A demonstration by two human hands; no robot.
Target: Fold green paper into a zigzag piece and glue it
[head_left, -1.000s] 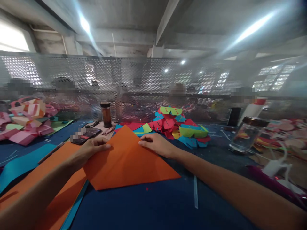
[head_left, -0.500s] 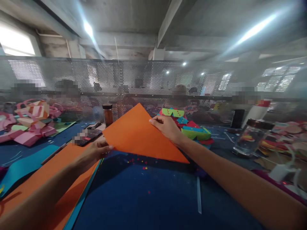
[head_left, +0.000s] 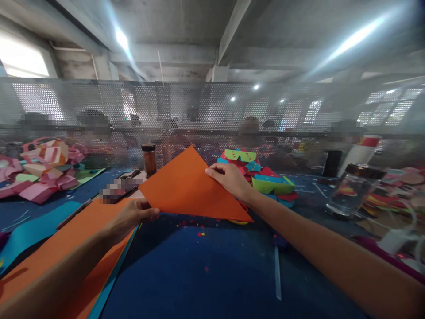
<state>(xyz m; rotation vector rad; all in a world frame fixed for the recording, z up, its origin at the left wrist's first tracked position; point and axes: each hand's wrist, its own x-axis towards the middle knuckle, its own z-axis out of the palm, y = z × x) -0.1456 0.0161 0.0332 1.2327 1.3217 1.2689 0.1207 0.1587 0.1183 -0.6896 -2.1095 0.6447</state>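
Observation:
An orange sheet of paper (head_left: 186, 188), in the shape of a broad triangle with one corner pointing up, is held tilted above the blue table. My left hand (head_left: 137, 215) pinches its lower left corner, thumb in front and the other fingers behind. On the upper right edge, my right hand (head_left: 229, 177) grips the sheet between thumb and fingers. Beneath my left forearm lies a stack of large orange sheets (head_left: 78, 221), with blue showing along its edge. Tiny red and yellow paper bits (head_left: 200, 234) are scattered below the held sheet.
Folded green, blue and red paper pieces (head_left: 270, 184) are heaped behind my right hand. A brown jar (head_left: 149, 160) stands at the back, a clear jar (head_left: 353, 192) at right. Pink paper shapes (head_left: 49, 173) pile up at left. A perforated metal screen (head_left: 199, 106) spans the back.
The orange sheet has shifted slightly left, and its right corner sits a little higher. Both hands keep their hold. A yellow edge now shows beneath that right corner.

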